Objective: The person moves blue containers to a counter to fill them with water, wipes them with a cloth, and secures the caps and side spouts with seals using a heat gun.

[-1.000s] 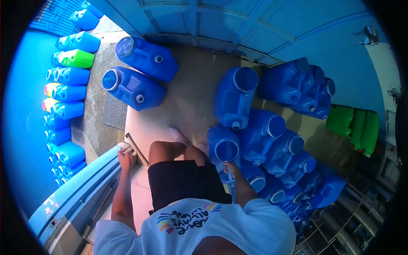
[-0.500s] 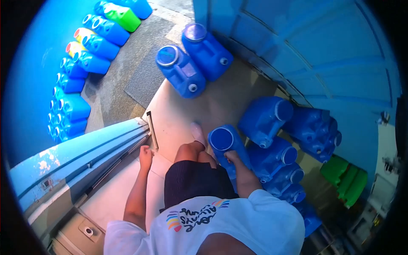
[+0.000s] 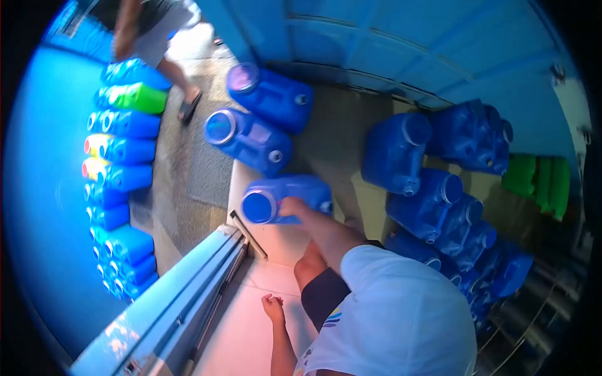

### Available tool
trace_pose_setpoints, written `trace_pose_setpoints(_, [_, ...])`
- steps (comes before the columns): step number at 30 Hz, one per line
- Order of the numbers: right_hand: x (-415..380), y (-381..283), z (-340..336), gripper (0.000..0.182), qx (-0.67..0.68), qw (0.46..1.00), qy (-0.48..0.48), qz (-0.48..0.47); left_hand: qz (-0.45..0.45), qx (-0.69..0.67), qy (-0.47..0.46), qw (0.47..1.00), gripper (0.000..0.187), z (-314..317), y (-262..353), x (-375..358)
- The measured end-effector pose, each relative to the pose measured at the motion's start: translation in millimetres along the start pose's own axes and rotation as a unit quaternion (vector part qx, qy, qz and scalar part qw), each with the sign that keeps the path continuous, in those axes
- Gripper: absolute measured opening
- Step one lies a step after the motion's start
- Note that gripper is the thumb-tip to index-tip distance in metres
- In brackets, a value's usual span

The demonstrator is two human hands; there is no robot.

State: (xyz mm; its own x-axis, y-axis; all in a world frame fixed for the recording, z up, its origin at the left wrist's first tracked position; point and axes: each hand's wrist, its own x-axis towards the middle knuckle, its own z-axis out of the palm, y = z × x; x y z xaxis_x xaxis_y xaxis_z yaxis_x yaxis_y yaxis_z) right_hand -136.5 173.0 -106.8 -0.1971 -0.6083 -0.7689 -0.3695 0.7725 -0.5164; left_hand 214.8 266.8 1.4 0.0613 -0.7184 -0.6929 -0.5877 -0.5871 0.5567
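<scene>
A blue jug point(image 3: 301, 191) with a round blue cap hangs or stands beside two other blue jugs, near the doorway. My right hand point(image 3: 292, 208) is closed round its handle, just behind the cap. Below it, my left hand point(image 3: 272, 306) is held over the pale floor with its fingers loosely curled; whether they are apart is too small to tell, and it touches no jug. The nearer of the two neighbouring jugs point(image 3: 256, 145) lies just above the held one, and the other jug point(image 3: 273, 97) is behind it.
Several blue jugs point(image 3: 421, 203) stand at the right, beside green crates point(image 3: 536, 182). Jugs in blue, green and yellow line the left wall point(image 3: 50, 188). A person point(image 3: 153, 41) walks at the top left. A door frame point(image 3: 169, 294) and metal bar point(image 3: 249, 235) are at the lower left.
My right hand has carried the jug from the right-hand group towards the two jugs at the doorway. The view has turned and a person has come into sight at the top left.
</scene>
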Motion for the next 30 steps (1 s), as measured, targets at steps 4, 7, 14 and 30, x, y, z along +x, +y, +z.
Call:
trace_pose_setpoints(4, [-15,-16,22,0.04,0.016,0.978,0.169,-0.118,0.055,0.038,-0.037,0.997,0.011,34,38,14])
trace_pose_setpoints(7, [-23,65,34,0.034,-0.002,0.846,0.308,-0.434,0.128,0.035,-0.098,0.986,0.019,95,80,8])
trace_pose_setpoints(14, [-176,349,-114,0.017,0.273,0.905,0.303,0.118,0.26,0.057,-0.171,0.949,0.011,257,160,-66])
trace_pose_setpoints(30, [-107,398,-228,0.022,0.726,0.67,0.073,0.135,0.043,-0.088,-0.014,0.995,0.012,242,82,-51])
